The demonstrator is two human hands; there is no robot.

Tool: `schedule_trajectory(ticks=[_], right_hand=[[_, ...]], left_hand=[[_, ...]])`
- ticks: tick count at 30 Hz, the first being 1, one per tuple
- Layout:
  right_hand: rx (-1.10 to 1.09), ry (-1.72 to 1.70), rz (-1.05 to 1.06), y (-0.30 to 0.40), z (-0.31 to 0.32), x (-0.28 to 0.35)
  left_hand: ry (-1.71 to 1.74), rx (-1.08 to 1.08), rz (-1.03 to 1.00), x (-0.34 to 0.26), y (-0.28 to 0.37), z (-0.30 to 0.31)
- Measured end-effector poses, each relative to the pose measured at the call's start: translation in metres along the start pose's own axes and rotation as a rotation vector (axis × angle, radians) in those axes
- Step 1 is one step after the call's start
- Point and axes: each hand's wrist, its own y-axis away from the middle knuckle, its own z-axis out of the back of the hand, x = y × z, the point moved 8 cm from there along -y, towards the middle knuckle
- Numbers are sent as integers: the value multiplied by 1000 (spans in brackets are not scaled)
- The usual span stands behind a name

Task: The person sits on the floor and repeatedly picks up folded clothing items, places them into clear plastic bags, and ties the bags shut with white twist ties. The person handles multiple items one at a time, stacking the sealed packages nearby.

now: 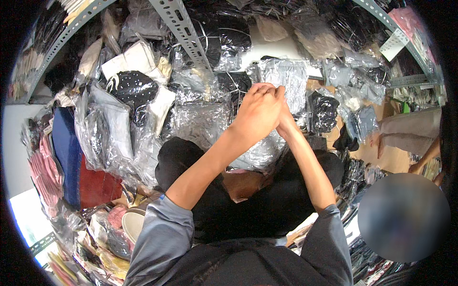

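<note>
My left hand (pixel 261 107) and my right hand (pixel 283 123) are brought together in front of me, above the bagged clothes. The left hand covers most of the right. Its fingers look curled, and nothing shows in them; the right fingers are largely hidden. Just beyond the hands stands a clear plastic bag with a pale grey, pleated-looking garment (pixel 290 80). A black bundle with a white tie (pixel 232 85) lies to its left. Below my wrists, between my knees, is another clear bag of grey cloth (pixel 259 155).
Bagged clothes surround me, including black dotted fabric (pixel 134 87) at left. A slotted metal upright (pixel 184 30) rises ahead. Blue cloth (pixel 66 153) and red cloth (pixel 98 186) stand to the left. Another person's hand (pixel 377 144) is at right, near cardboard (pixel 391 157).
</note>
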Motion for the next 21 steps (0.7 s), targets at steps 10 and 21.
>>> schedule_trajectory(ticks=[10,21], right_hand=[[-18,-377,-87,-30,8,-68],[40,-322,20,-107,-54,-55]], left_hand=[[-62,2,74,15,8,-2],[95,-250,224,42,21,60]])
